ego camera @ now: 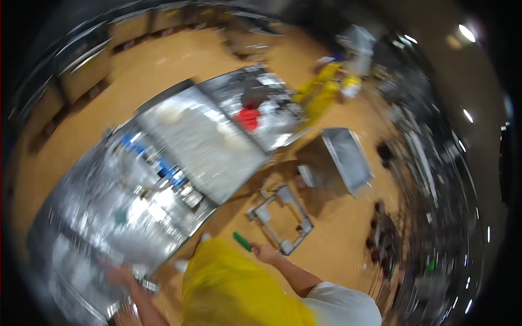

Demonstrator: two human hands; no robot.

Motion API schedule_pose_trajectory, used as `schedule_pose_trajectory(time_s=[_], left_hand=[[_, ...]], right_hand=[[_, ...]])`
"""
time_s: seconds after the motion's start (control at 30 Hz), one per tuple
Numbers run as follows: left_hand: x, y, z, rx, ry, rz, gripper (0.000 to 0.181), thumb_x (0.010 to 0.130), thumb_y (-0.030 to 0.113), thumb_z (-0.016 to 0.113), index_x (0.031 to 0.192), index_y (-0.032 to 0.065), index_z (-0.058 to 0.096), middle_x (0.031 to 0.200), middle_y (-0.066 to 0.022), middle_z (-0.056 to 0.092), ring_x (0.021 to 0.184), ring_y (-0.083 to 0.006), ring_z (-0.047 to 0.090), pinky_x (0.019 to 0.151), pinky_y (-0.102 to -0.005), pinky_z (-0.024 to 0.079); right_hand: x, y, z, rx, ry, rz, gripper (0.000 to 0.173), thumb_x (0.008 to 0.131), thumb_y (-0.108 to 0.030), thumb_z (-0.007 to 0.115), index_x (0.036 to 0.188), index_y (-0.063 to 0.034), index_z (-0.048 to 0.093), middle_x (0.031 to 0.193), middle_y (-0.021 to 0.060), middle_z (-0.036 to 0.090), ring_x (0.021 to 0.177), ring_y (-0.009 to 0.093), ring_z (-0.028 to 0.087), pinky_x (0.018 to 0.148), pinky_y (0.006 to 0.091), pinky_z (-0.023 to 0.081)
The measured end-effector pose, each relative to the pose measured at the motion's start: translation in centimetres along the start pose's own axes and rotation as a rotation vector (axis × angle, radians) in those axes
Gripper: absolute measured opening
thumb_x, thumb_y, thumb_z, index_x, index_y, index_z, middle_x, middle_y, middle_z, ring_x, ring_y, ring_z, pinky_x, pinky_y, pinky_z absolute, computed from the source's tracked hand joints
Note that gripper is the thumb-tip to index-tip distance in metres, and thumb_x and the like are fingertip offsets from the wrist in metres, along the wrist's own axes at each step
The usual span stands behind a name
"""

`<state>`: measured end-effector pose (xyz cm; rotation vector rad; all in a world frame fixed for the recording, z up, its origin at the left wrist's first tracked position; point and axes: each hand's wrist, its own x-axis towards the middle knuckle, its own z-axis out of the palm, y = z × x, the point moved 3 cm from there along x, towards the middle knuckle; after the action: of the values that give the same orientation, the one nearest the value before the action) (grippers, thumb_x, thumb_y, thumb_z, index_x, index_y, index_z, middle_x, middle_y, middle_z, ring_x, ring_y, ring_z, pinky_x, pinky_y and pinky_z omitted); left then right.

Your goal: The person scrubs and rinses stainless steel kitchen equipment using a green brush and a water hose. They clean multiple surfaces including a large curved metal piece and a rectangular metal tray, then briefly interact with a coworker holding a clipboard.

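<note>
My right hand (267, 253) is closed around a green brush-like tool (242, 241), held out over the floor beside my yellow apron (240, 285). Motion blur softens my left hand (117, 274), which is at the near end of the long stainless steel table (134, 244). Whether it touches the metal or holds anything cannot be made out. Farther along the table lie blue parts with metal fittings (163, 167). Beyond them is a pale, flat table section (204, 155) with whitish patches on it.
A red item (248, 116) rests among metal pieces at the far table end. On the orange floor to the right are a wheeled frame (304, 216) and a grey rectangular bin (348, 161). A blurred yellow-and-grey shape (326, 81) stands beyond. Equipment (424, 163) lines the right side.
</note>
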<state>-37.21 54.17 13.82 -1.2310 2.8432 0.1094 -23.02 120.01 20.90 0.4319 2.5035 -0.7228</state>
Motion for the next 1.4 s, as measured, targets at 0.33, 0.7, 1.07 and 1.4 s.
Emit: schedule_pose_trajectory(time_s=[0.33,0.7,1.07,1.4], left_hand=[[9.7,-2.3,-2.7,0.121,0.135,0.117,0.063,0.092,0.048,0.066,0.136,0.0042,0.055,0.131,-0.0248,0.067,0.114,-0.0388,0.068,0.098,-0.0505,0.054],[19.8,-15.6,-2.7,0.689,0.327,0.42,0.049,0.1,0.045,0.062,0.123,0.0036,0.07,0.122,-0.0242,0.071,0.12,-0.0425,0.065,0.11,-0.0579,0.043],[21.1,-17.6,-7.8,0.089,0.188,0.121,0.074,0.105,0.037,0.058,0.17,0.0265,0.023,0.172,-0.0284,0.019,0.156,-0.046,0.029,0.12,-0.0691,0.026],[9.8,14.4,-3.8,-0.956,-0.454,0.406,0.067,0.107,0.033,0.059,0.159,-0.0046,0.039,0.163,-0.0276,0.041,0.152,-0.0356,0.04,0.124,-0.0428,0.032]], right_hand=[[-8.6,7.9,-0.1,0.324,0.008,0.6,0.047,0.106,-0.038,0.051,0.149,-0.0205,0.061,0.087,0.0142,0.074,0.067,0.025,0.071,0.064,0.0414,0.059],[-11.0,-1.5,10.1,0.611,0.021,0.785,0.036,0.11,-0.026,0.056,0.146,-0.0289,0.062,0.068,0.0035,0.059,0.046,0.016,0.052,0.041,0.036,0.047],[-8.3,-3.5,9.1,0.577,0.125,0.619,0.047,0.107,-0.029,0.062,0.146,-0.0041,0.056,0.062,0.0033,0.053,0.042,0.014,0.049,0.038,0.0347,0.041],[-5.8,-10.0,2.5,0.668,0.482,0.608,0.033,0.105,-0.037,0.067,0.106,-0.0048,0.06,0.063,-0.0001,0.049,0.043,0.01,0.044,0.039,0.0303,0.034]])
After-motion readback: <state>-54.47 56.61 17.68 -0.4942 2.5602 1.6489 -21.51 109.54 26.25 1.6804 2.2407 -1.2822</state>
